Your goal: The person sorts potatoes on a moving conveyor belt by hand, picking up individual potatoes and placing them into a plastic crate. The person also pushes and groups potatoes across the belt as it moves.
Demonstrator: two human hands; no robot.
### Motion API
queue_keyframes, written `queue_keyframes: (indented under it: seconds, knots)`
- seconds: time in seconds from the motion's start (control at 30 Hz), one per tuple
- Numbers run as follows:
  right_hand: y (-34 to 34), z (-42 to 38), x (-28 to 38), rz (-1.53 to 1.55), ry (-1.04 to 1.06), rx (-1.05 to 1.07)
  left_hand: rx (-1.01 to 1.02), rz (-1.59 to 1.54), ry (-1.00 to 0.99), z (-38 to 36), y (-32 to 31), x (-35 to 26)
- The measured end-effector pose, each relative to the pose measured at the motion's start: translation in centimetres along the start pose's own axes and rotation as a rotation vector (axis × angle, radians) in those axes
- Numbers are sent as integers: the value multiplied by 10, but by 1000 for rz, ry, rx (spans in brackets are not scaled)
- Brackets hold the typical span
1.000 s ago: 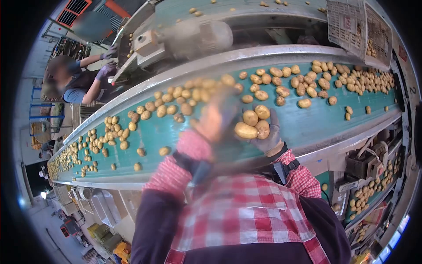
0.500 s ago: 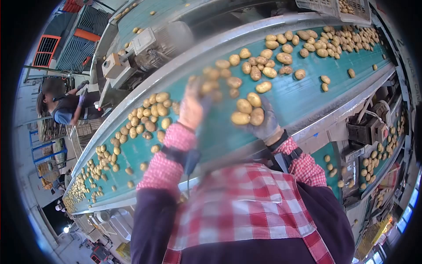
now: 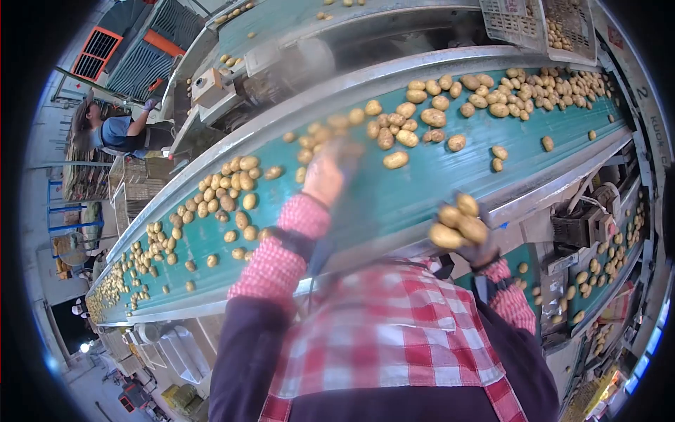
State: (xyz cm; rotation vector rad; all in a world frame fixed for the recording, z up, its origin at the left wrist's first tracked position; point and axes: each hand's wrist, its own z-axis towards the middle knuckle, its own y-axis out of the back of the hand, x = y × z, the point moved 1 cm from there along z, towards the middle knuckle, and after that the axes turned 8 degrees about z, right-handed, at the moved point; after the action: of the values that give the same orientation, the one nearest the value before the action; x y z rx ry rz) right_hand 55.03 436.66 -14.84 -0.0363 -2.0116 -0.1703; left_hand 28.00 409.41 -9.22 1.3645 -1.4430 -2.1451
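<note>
Several potatoes (image 3: 460, 225) are bunched in my right hand (image 3: 484, 250), which wears a dark glove and is over the near metal edge of the conveyor. My left hand (image 3: 328, 172) reaches over the green belt (image 3: 373, 200), right at a group of potatoes (image 3: 320, 133) near the middle. Its fingers are smeared by motion. More loose potatoes (image 3: 395, 160) lie on the belt just to the right of this hand, and another cluster (image 3: 225, 186) lies to its left.
A metal rail (image 3: 309, 105) runs along the belt's far side. Plastic crates (image 3: 517, 28) stand beyond it at upper right. A lower belt with potatoes (image 3: 598, 264) runs at right. Another person (image 3: 123, 130) works at the far left by a second conveyor.
My right hand has moved right and toward me with its potatoes, off the belt to its near edge. My left hand has shifted slightly right. The potatoes on the belt have drifted left.
</note>
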Motion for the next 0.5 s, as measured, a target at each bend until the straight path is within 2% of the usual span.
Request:
queue_keyframes:
  seconds: [0.03,0.07,0.13,0.17,0.2,0.23,0.27,0.33,0.4,0.47,0.5]
  knots:
    - [29,-24,3,15,-78,-34,18,75,54,10,-6,5]
    - [59,-47,6,33,-154,-68,122,122,94,20,-14,8]
    - [113,-98,20,509,-310,-56,334,213,175,38,-37,17]
    - [139,-123,16,749,-383,-50,295,390,163,41,-55,25]
    - [175,-136,-32,687,-424,65,256,429,157,44,-65,22]
    - [225,-153,-102,186,-449,42,217,470,153,44,-72,17]
    - [230,-155,-65,-338,-665,34,179,513,147,43,-79,13]
    - [246,-145,-74,-613,-547,-284,106,430,134,36,-81,8]
    - [239,-94,-65,-171,-34,-615,45,295,86,24,-75,4]
    - [202,-27,-14,36,74,-646,-126,178,79,5,-50,-14]
    - [178,9,13,-45,131,-525,-189,249,36,-8,-31,-21]
